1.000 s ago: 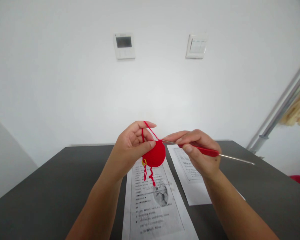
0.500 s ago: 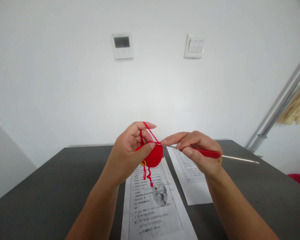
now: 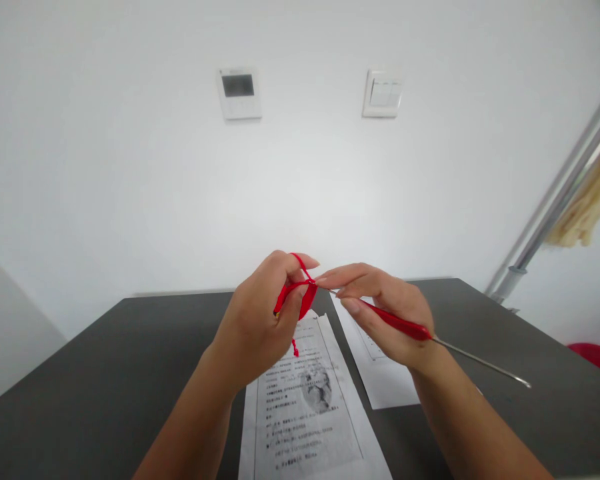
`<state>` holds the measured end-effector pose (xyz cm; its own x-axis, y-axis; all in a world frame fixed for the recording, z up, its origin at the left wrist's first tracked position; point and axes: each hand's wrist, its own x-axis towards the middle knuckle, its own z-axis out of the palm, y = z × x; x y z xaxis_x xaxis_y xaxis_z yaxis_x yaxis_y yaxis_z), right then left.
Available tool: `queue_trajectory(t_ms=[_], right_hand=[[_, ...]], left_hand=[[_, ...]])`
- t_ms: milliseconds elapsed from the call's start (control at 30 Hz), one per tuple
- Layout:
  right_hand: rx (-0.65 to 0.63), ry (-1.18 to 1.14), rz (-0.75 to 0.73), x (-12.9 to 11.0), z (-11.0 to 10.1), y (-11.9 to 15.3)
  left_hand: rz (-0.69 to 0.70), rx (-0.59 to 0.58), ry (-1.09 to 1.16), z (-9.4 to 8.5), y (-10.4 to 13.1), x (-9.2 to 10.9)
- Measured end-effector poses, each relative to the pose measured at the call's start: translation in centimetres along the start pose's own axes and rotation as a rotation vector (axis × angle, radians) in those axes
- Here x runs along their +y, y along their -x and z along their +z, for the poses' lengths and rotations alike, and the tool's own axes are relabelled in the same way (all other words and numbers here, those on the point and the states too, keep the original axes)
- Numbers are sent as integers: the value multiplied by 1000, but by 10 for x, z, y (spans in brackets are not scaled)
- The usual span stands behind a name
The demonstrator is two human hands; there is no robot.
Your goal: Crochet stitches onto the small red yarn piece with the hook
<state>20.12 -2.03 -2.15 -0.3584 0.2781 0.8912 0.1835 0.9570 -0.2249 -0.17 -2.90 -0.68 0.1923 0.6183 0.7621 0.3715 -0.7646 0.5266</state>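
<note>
My left hand (image 3: 267, 313) pinches a small piece of red crochet work (image 3: 307, 303), mostly covered by the fingers and thumb. A strand of red yarn (image 3: 303, 265) loops over the left index finger and runs down to the work's top edge. My right hand (image 3: 387, 310) is closed around the red handle of a crochet hook (image 3: 405, 325). The hook's thin metal front end meets the crochet work beside the left thumb, and its tip is hidden there. From the handle's back a second metal shaft sticks out to the lower right. A short red yarn tail hangs below the work.
Under the hands, a printed sheet (image 3: 305, 427) with a dark picture lies on the dark table (image 3: 105, 373). A second sheet (image 3: 380, 387) lies to its right. Behind are a white wall with a control panel (image 3: 240, 93) and a switch (image 3: 383, 93). A metal pole (image 3: 555, 207) slants at right.
My left hand has turned, so the crochet work is tilted and more hidden, its yellow ring now barely visible. The hook's rear end has swung downward. The view has shifted slightly.
</note>
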Motion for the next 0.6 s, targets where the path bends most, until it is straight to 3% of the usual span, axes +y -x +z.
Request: queue_trajectory(t_ms=[200,367,600], right_hand=[[71,205,-125,5,15,-1],[162,178,-119,14,22,-1],[94,58,-131,22,13,0]], left_hand=[[75,-65,-72,10,-1,5],[-215,39,175,12,-3,8],[-485,-34,692,13,-13,2]])
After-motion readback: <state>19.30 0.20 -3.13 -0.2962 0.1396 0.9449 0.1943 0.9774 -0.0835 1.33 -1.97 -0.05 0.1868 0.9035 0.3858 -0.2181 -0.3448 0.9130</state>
